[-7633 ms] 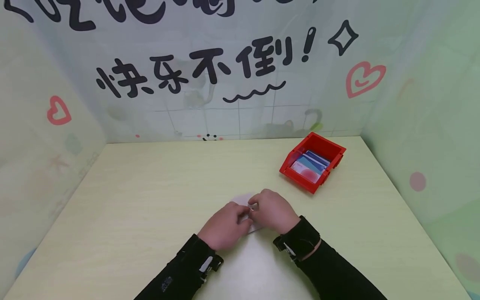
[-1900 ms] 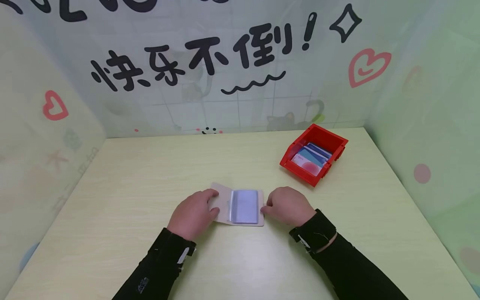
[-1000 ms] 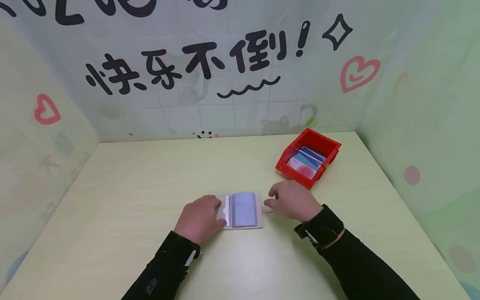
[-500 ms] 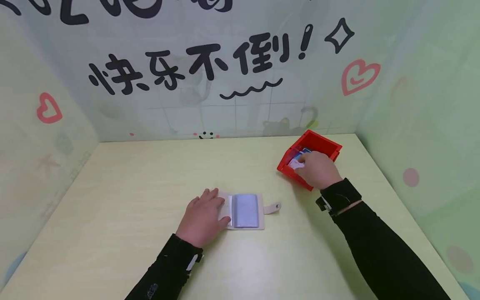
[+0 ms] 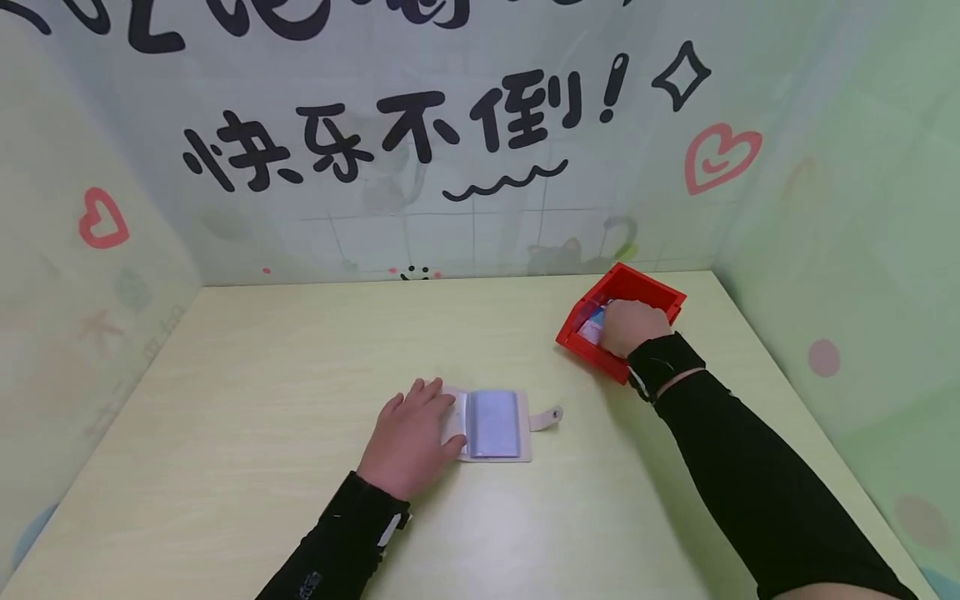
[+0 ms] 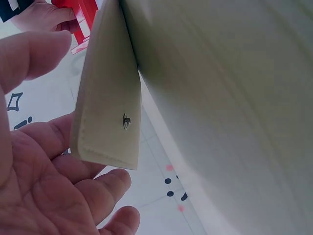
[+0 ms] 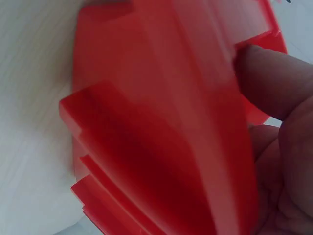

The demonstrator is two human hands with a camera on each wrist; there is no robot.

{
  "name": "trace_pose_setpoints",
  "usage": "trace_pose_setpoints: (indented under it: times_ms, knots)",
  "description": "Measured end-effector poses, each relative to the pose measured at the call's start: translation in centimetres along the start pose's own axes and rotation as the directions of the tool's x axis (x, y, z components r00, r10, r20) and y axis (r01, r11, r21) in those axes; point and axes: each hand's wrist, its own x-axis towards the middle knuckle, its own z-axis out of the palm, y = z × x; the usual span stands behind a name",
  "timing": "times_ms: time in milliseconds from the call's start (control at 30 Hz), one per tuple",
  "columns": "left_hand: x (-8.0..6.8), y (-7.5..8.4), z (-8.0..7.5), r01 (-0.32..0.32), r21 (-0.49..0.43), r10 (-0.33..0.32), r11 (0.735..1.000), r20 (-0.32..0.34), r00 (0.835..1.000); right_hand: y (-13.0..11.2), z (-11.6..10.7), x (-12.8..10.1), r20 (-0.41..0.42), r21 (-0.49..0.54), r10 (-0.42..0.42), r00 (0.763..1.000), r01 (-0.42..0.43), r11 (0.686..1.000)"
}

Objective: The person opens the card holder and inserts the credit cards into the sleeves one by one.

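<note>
A small pale card holder [image 5: 495,425] lies unfolded on the table, its clear sleeves [image 5: 496,423] facing up and its snap strap [image 5: 545,418] stretched to the right. My left hand [image 5: 408,437] rests at its left cover, fingers spread. In the left wrist view that cover [image 6: 110,98] tilts up off the table, showing a metal snap stud [image 6: 126,121], with the thumb and fingers on either side. My right hand [image 5: 632,327] reaches into a red bin [image 5: 596,354] holding cards [image 5: 592,325]. The bin wall hides its fingertips in the right wrist view, so any grip is unseen.
The light wooden table [image 5: 300,375] meets a printed back wall [image 5: 480,242] behind the bin. Printed side walls [image 5: 840,250] flank it left and right. The red bin stands at the far right of the table, turned at an angle.
The holder, earlier under both hands, was unfolded. My right hand left its strap, moved up and right to the bin, and now reaches deeper inside. My left hand stayed at the left cover.
</note>
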Motion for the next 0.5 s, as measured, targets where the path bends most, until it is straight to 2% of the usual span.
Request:
trace_pose_setpoints:
  times_ms: [233,500]
  knots:
    - [0.1,-0.1,0.2,0.0,0.006,0.0,1.0,0.005,1.0,0.6,1.2,1.3,-0.008,-0.076,-0.02,1.0,0.019,0.997]
    - [0.2,-0.1,0.3,0.011,-0.001,-0.01,1.0,0.007,1.0,0.3,1.2,1.5,0.006,-0.07,-0.019,1.0,0.02,0.997]
